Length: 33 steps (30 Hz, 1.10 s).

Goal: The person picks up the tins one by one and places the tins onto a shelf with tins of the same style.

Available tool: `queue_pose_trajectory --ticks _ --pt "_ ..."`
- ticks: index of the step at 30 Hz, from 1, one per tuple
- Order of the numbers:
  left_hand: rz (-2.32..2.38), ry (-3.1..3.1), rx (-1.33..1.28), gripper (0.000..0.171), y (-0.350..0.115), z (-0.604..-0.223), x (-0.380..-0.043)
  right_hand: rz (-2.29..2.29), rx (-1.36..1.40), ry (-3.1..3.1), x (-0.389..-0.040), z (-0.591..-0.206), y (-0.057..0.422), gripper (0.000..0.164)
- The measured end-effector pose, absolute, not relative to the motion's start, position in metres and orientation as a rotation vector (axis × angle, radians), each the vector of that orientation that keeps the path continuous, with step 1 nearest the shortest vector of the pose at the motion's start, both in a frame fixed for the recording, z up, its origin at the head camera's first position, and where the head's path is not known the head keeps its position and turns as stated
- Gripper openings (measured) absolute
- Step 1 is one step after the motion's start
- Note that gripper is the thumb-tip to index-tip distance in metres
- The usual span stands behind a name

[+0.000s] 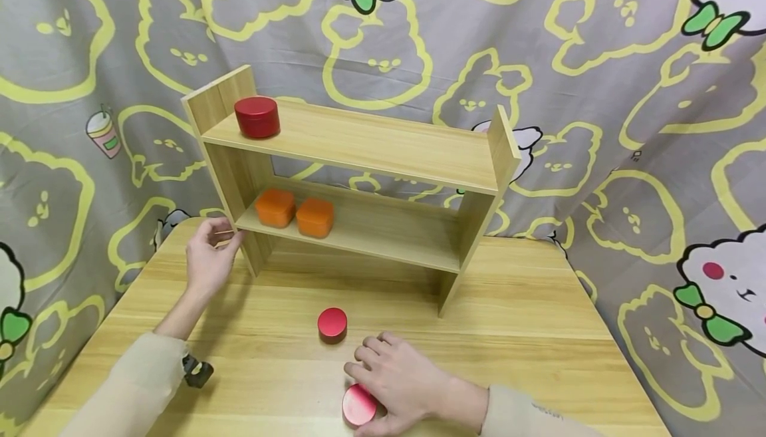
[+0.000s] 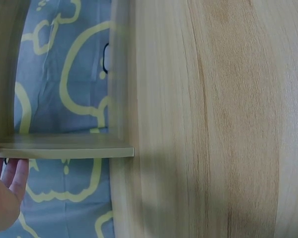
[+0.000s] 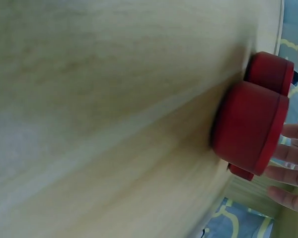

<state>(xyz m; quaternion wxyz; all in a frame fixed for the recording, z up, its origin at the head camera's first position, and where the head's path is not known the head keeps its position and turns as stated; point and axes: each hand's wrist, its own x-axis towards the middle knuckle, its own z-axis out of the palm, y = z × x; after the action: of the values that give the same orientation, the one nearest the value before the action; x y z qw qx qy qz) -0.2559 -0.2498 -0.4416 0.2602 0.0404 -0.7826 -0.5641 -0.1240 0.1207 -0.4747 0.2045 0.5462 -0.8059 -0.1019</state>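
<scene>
A pale wooden two-tier shelf [image 1: 371, 237] stands at an angle on the table. My left hand [image 1: 212, 254] grips the front edge of its left side panel, thumb on one face and fingers on the other, as the left wrist view shows. Over the front of the table, my right hand [image 1: 407, 377] spreads its fingers above and beside a round red tin [image 1: 359, 405]. In the right wrist view these fingertips [image 3: 285, 173] reach the lid side of a red tin [image 3: 246, 129]. Another red tin [image 1: 332, 325] sits farther back, nearer the shelf.
One red tin [image 1: 257, 118] is on the top board at the left. Two orange boxes [image 1: 275, 208] stand side by side on the lower board. The wooden table [image 1: 509, 344] extends around the shelf, with a patterned curtain [image 1: 419, 44] behind.
</scene>
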Motion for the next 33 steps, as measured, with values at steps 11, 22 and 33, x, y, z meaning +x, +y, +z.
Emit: queue_pose_trajectory --ticks 11,22,33 --pt "-1.528 -2.135 0.130 0.030 -0.251 -0.444 -0.257 -0.316 1.605 -2.203 -0.127 -0.481 0.121 0.064" --pt "-1.501 -2.150 0.139 0.031 -0.250 -0.443 -0.255 -0.335 1.640 -2.122 -0.127 -0.486 0.117 0.058" --pt "-1.498 -2.156 0.126 0.031 -0.249 -0.441 -0.255 -0.313 1.631 -2.065 -0.132 -0.479 0.114 0.062"
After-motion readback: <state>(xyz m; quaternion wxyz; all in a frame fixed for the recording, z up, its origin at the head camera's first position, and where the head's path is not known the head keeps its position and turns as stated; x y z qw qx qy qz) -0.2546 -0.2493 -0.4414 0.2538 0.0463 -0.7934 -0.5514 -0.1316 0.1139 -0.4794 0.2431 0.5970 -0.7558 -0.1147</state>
